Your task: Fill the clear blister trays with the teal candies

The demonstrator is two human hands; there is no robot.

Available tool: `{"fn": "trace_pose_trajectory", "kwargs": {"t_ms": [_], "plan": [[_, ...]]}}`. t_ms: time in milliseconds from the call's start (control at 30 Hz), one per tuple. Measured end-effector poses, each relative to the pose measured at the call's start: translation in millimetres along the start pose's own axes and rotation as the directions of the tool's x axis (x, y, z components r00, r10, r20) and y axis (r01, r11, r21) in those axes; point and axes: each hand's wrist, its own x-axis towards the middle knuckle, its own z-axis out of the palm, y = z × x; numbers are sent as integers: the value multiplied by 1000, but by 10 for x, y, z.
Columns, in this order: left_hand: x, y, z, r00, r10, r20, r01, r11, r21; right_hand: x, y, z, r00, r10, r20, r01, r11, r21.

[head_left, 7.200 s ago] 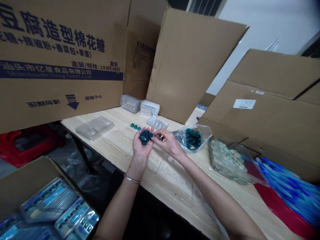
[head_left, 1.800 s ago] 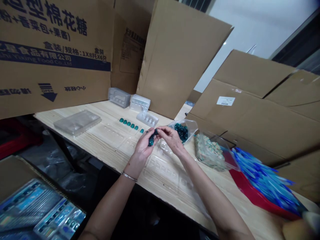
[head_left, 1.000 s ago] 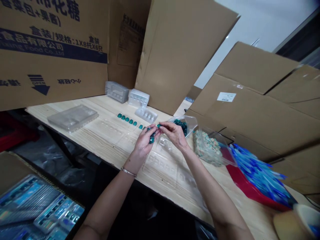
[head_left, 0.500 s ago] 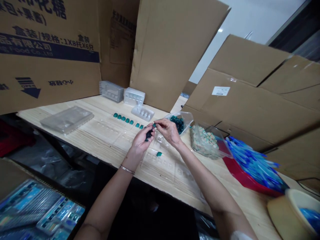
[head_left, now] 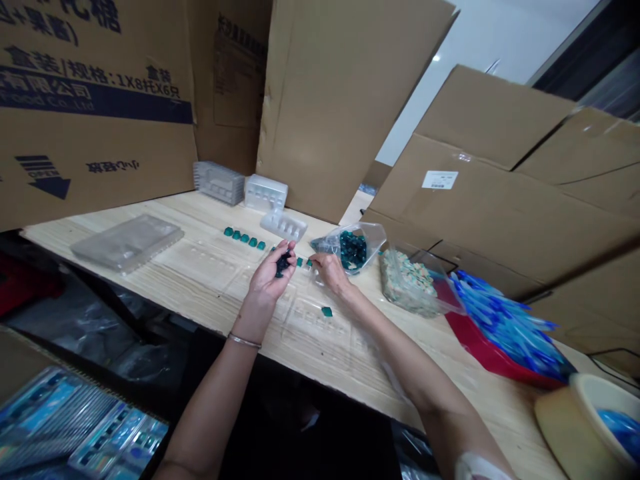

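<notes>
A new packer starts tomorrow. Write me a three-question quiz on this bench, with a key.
1. True or false: the left hand holds dark gems.
2. Multiple choice: the lone gem lies A) inside a bag, B) loose on the table, C) in the left hand.
3. Short answer: what colour are the pieces heaped in the red tray?
Key: 1 true; 2 B; 3 blue.
</notes>
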Motion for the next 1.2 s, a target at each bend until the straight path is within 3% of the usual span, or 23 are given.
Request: {"fn": "trace_pose_trajectory", "kwargs": {"t_ms": [133, 500, 767, 867, 1000, 1100, 1200], "plan": [[23, -8, -23, 1000, -3, 22, 3, 1000, -3, 36, 17, 68, 1000, 2, 30, -1, 1000, -7], [-3, -12, -11, 1000, 13, 5, -13, 1000, -27, -6, 80, 77, 990, -136, 29, 136, 991, 17], [27, -9, -22, 1000, -12, -10, 12, 999, -44, -9, -7, 148, 988, -85, 128, 109, 975, -192], [19, 15, -10, 999, -19, -39, 15, 996, -82, -46, -105, 82, 988, -72, 134, 99, 973, -211], [-9, 71, -6, 999, -10, -38, 5, 992, -130, -271, -249, -157, 995, -69, 77, 78, 989, -122], [-39, 113, 11, 1000, -6, -22, 3, 991, -135, -596, -340, -279, 983, 10, 184, 19, 988, -156], [-69, 129, 53, 999, -3, -38, -1, 993, -122, -912, -394, -238, 950, 83, 302, -27, 983, -184]]}}
